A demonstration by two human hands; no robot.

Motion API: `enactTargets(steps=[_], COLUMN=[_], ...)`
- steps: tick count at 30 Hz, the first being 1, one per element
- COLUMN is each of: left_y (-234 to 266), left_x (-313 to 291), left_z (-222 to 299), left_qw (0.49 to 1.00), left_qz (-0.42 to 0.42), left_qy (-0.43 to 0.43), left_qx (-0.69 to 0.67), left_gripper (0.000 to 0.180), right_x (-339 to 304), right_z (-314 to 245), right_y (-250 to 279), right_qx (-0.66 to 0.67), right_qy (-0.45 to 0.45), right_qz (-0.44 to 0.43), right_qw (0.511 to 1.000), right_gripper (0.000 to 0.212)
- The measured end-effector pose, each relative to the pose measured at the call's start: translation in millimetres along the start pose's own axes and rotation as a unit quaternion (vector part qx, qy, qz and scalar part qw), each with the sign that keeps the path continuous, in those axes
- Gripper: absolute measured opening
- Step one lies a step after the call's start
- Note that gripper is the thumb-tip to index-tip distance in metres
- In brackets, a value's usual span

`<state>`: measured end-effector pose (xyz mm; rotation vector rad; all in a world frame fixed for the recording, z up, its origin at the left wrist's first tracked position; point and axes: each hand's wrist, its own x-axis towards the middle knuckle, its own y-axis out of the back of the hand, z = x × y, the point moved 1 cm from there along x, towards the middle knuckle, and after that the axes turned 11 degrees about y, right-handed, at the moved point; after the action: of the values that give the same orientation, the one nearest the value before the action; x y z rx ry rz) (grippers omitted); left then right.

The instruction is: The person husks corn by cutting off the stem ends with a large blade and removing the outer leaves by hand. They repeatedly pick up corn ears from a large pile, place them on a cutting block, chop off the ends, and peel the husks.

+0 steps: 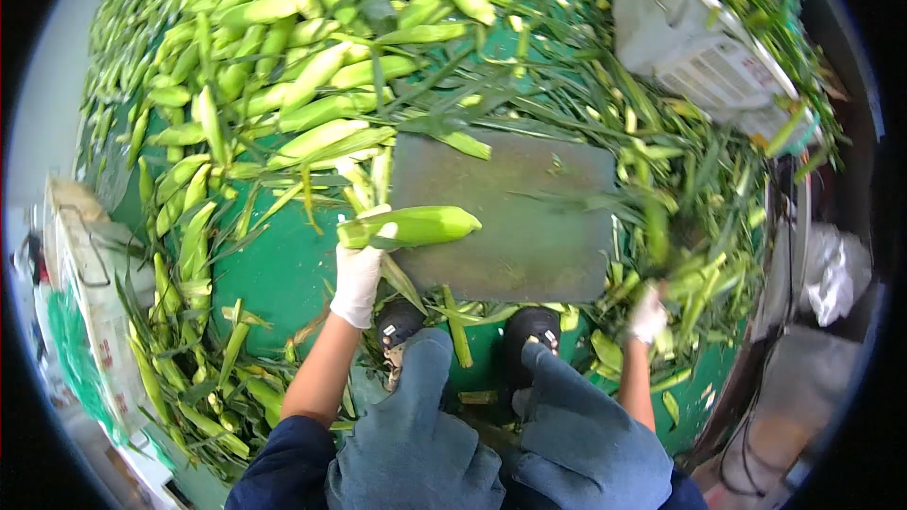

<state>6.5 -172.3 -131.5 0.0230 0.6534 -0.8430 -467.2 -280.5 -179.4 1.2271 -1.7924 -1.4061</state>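
In a white glove, my left hand grips the stalk end of an ear of corn. The ear lies sideways in its green husk, its tip pointing right over a dark grey board. My right hand, also gloved in white, is low over a heap of husks and leaves at the right. Motion blurs its fingers, so whether it holds anything cannot be made out. Several more ears in husk are piled beyond my left hand.
A white bin full of leaves stands tilted at the far right. At the left is another white container with green netting. Cut stalks and leaves litter the green floor. My shoes are at the board's near edge.
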Motion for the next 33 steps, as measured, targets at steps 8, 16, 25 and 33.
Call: enactTargets(steps=[8, 16, 25, 33], left_y=[43.3, 119.0, 474.3, 419.4], left_x=[134.4, 235.0, 10.9, -25.2], left_z=[83.7, 261.4, 67.3, 63.4], left_qw=[0.949, 0.939, 0.619, 0.560], left_qz=[-0.005, -0.036, 0.581, 0.404], left_qy=[-0.040, -0.333, 0.155, 0.168], left_qx=[-0.312, -0.085, 0.505, 0.704], left_gripper=[0.035, 0.030, 0.036, 0.064], right_x=[-53.1, -57.4, -40.7, -51.9], right_z=[-18.0, -92.3, -71.8, -76.3], right_y=[44.1, -13.6, -18.7, -16.4], right_qx=[0.028, 0.111, 0.149, 0.209], right_qy=[0.156, 0.345, 0.284, 0.241], right_qz=[-0.051, -0.158, -0.226, -0.235], right_qw=[0.986, 0.919, 0.920, 0.918], right_gripper=[0.046, 0.023, 0.023, 0.023])
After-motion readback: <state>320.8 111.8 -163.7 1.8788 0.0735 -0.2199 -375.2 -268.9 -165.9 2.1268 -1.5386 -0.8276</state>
